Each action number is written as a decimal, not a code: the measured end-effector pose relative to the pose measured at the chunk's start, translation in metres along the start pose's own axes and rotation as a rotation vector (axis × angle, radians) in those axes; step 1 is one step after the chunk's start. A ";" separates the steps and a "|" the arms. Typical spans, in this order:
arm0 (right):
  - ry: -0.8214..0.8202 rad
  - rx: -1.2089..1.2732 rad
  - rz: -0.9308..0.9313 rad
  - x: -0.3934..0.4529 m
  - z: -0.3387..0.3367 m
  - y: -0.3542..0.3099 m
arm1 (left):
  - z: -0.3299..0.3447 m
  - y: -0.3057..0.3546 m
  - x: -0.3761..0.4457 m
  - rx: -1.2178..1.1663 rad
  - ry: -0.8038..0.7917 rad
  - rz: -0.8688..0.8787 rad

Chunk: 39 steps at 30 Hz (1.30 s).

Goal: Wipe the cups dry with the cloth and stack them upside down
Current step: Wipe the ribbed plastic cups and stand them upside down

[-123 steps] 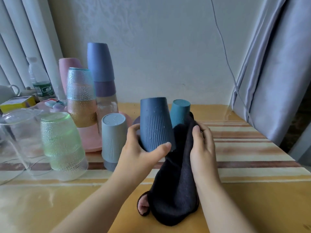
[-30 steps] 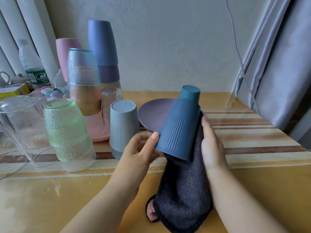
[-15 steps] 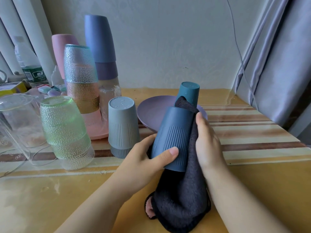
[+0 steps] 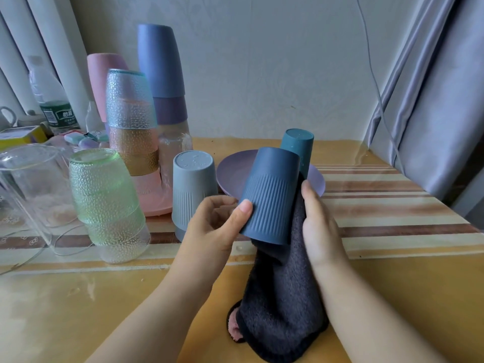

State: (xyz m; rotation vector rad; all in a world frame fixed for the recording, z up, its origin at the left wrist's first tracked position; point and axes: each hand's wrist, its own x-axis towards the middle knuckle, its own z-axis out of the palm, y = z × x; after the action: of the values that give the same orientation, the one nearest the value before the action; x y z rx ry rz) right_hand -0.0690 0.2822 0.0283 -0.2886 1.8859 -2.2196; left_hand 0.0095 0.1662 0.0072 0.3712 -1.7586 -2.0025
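Since half a second earlier, the ribbed dark blue plastic cup (image 4: 269,195) had been tilted slightly and the left thumb shifted up its side. It was held upside down above the yellow striped table (image 4: 392,271), pinched lightly by the left hand (image 4: 217,226); the dark fleecy cloth (image 4: 280,305) was pressed against it by the flat, straight-fingered right hand (image 4: 318,229). A slip was judged possible under so slight a pinch, and the grey ribbed cup (image 4: 192,189), purple plate (image 4: 233,174) and teal cup (image 4: 298,148) stood just beside. Open room lay rightward and nearer the person.
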 end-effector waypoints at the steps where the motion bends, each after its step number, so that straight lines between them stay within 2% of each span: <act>1: 0.017 -0.067 -0.059 0.000 -0.001 -0.001 | 0.003 -0.001 -0.001 0.054 0.033 0.052; 5: -0.025 -0.156 -0.209 -0.004 0.004 0.001 | 0.011 -0.003 -0.009 0.259 0.013 0.119; 8: -0.098 -0.166 -0.235 -0.004 0.008 0.009 | 0.010 -0.003 -0.010 0.324 -0.016 0.111; 10: -0.088 -0.145 -0.235 -0.003 0.007 0.008 | 0.007 -0.002 -0.010 0.322 -0.057 0.084; 15: 0.075 -0.081 -0.061 0.004 -0.008 -0.005 | 0.003 0.001 -0.010 0.177 -0.284 -0.092; 19: 0.120 -0.028 0.074 0.007 -0.015 -0.015 | 0.000 -0.002 -0.007 0.065 -0.400 -0.193; 23: 0.042 -0.015 0.104 0.006 -0.007 -0.006 | 0.000 -0.002 -0.001 -0.131 -0.377 -0.244; 27: -0.014 0.008 0.117 -0.003 -0.004 -0.004 | -0.005 -0.004 0.003 -0.168 -0.327 -0.289; 30: 0.026 -0.001 0.058 0.000 -0.007 -0.007 | 0.000 0.000 0.002 -0.090 -0.182 -0.244; 33: 0.076 -0.043 -0.088 0.004 -0.006 -0.007 | 0.004 -0.005 0.000 0.083 0.014 -0.016; 35: 0.065 -0.094 -0.172 0.002 -0.004 -0.005 | 0.007 -0.003 -0.005 0.242 0.032 0.134; 36: 0.050 -0.111 -0.188 0.001 -0.001 -0.005 | 0.009 -0.002 -0.007 0.296 0.025 0.155; 39: -0.039 -0.141 -0.259 -0.002 0.004 0.006 | 0.011 0.001 -0.012 0.364 -0.039 0.108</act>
State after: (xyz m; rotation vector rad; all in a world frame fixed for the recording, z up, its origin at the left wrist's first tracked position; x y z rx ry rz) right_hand -0.0658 0.2777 0.0227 -0.6274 2.0913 -2.2190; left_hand 0.0151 0.1818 0.0086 0.3436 -2.1232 -1.6234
